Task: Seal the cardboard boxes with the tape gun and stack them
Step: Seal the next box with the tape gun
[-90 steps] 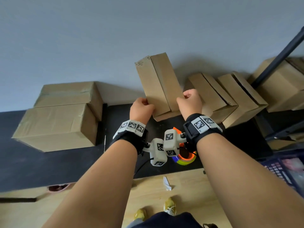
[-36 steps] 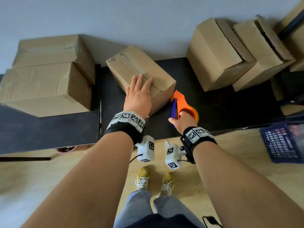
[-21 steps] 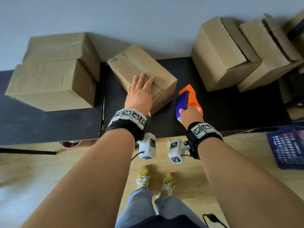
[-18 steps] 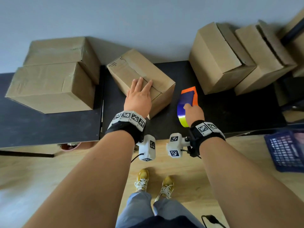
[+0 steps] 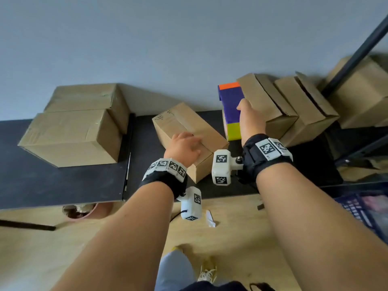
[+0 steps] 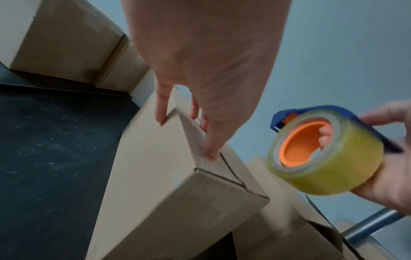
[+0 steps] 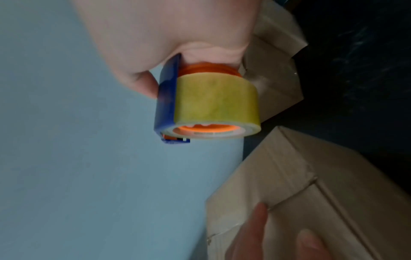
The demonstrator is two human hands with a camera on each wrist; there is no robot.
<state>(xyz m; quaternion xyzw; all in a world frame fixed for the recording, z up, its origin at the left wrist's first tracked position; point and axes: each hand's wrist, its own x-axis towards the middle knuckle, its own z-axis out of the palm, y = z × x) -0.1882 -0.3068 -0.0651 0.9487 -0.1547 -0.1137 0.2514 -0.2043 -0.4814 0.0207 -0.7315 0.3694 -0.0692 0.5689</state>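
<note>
A closed cardboard box (image 5: 189, 131) lies askew on the black table (image 5: 63, 183). My left hand (image 5: 184, 147) rests flat on its top, straight fingers (image 6: 211, 146) pressing by the flap seam. My right hand (image 5: 249, 120) grips the tape gun (image 5: 231, 110), blue with an orange core and a yellowish tape roll (image 6: 327, 154), raised in the air to the right of the box. The right wrist view shows the tape gun (image 7: 206, 105) in my fingers above the box (image 7: 311, 193).
Two cardboard boxes (image 5: 73, 131) stand together at the left of the table. More boxes (image 5: 294, 110) lean against the wall on the right, beside a dark metal pole (image 5: 357, 55). A blue basket (image 5: 365, 211) sits on the wooden floor at the right.
My right hand picked the tape gun up from the table and lifted it higher, to the right of the box. The left hand stayed flat on the box top.
</note>
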